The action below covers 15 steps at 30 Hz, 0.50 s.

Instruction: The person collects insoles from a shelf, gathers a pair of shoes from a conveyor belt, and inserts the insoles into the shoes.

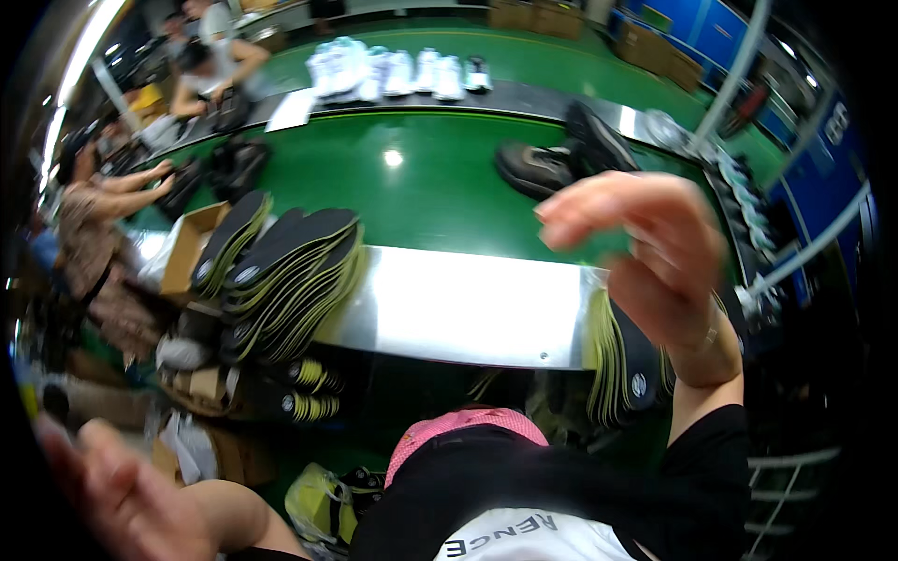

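Observation:
My right hand is raised over the right part of the workbench, blurred by motion. Its fingers curve and stand apart from the thumb, with nothing seen between them. Just beyond it, a pair of dark shoes sits on the green surface, one leaning up. Below the same hand, a stack of black insoles with yellow-green edges lies at the metal plate's right end. Out at the lower left is my left hand, smeared, its fingers spread and holding nothing visible. Larger stacks of such insoles rise at the plate's left end.
A shiny metal plate spans the near bench edge. White shoes line the far ledge beside a white sheet. A cardboard box stands left of the insoles. Co-workers handle dark shoes at the left.

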{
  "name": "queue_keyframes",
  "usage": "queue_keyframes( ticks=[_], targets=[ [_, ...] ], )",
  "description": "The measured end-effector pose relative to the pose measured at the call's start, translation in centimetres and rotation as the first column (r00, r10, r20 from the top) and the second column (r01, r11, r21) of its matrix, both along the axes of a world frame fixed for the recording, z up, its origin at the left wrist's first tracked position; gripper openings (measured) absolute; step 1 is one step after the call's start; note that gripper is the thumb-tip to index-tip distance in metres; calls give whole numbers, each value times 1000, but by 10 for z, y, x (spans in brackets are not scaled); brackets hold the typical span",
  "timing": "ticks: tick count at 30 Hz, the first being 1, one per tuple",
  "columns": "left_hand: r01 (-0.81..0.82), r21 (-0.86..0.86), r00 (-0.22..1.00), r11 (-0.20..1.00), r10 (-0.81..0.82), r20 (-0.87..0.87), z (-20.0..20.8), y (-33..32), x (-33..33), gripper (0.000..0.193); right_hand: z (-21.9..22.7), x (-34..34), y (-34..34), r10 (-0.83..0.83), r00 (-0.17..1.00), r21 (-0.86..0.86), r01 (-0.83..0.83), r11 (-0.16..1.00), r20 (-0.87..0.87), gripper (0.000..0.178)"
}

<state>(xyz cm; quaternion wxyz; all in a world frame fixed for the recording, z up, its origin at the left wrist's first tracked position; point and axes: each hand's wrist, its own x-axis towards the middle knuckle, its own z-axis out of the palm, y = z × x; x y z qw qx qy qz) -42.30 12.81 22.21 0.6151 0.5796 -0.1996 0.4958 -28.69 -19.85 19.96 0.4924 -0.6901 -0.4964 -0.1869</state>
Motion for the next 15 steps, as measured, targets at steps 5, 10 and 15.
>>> queue_keyframes(
  ticks=[5, 10, 15],
  targets=[
    [244, 5, 810, 970, -201, -551, -118, -71, 135, 29, -83, 52, -73, -692, 640, -732, 287, 618, -334, 28],
    [610, 352, 427, 710, 80, -901, -302, -82, 184, 34, -169, 77, -125, -911, 360, -930, 223, 293, -201, 35],
    [633, 661, 594, 403, 295, -749, -368, -105, 200, 43, -210, 74, -148, -961, 175, -919, 298, 260, -215, 35]
  ],
)
